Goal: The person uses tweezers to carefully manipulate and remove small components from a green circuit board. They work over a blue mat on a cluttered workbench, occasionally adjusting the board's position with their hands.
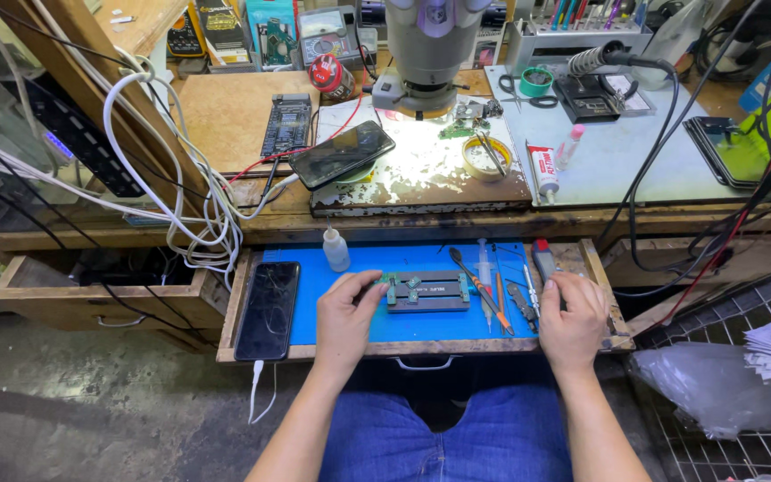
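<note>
The shallow wooden pull-out drawer, lined with a blue rubber mat, holds nearly everything near the hands. At the mat's middle lies the dark grey rectangular metal board holder, its long axis running left to right across the drawer, with small green clamps along its top edge and at both ends. The left hand rests just left of the holder, its fingers loosely curled and touching the holder's left end, gripping nothing. The right hand lies right of the holder, fingers bent over the small hand tools; whether they hold 1 cannot be told. A black smartphone lies at the drawer's far left, a small white dropper bottle stands behind the holder.
</note>
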